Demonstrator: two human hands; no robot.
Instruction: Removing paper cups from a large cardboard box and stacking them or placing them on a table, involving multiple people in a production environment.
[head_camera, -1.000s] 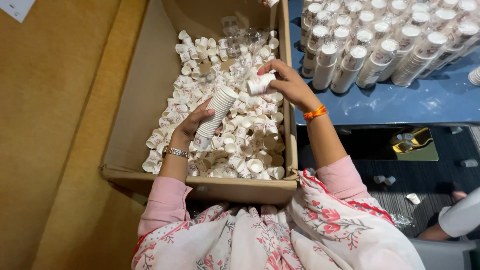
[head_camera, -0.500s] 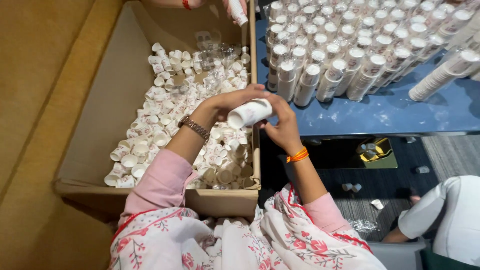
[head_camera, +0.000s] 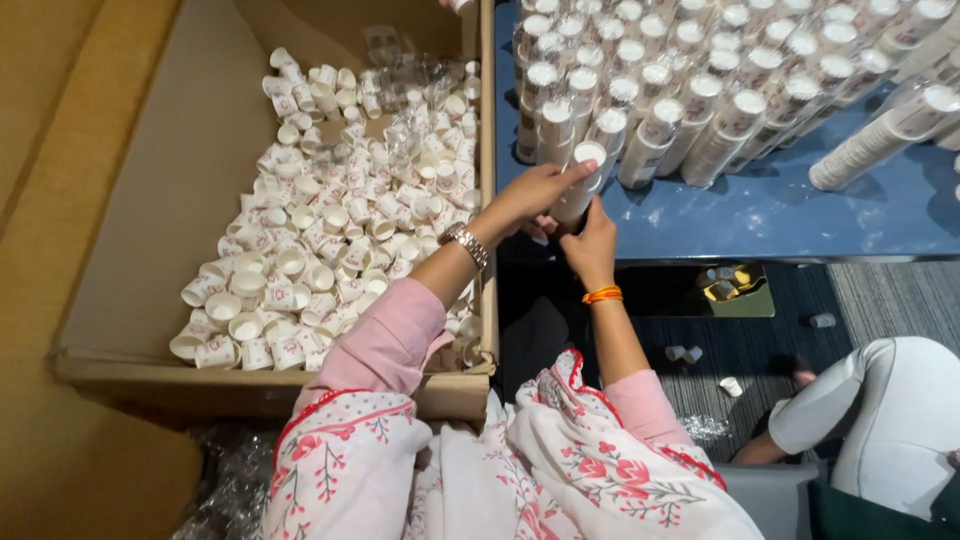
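Big cardboard box (head_camera: 150, 200) well off to the left of both hands, heaped with loose white paper cups (head_camera: 330, 220) and bits of clear plastic wrap. Blue worktop (head_camera: 780, 215) just beyond and to the right of the hands, crowded with tall cup stacks (head_camera: 700, 90) standing or leaning in rows. Seated co-worker in white (head_camera: 880, 420) low and to the right, well apart from the hands. Dark carpeted floor (head_camera: 760, 340) below the worktop edge, dotted with a few stray cups.

Single stack of white cups (head_camera: 580, 185) at the near edge of the worktop, tilted slightly, just in front of the rows. Left hand (head_camera: 535, 192) with a metal wristwatch (head_camera: 467, 244), fingers curled round the upper part of that stack. Right hand (head_camera: 590, 245) with an orange bangle (head_camera: 602, 295), directly beneath the left, closed round the stack's lower end.
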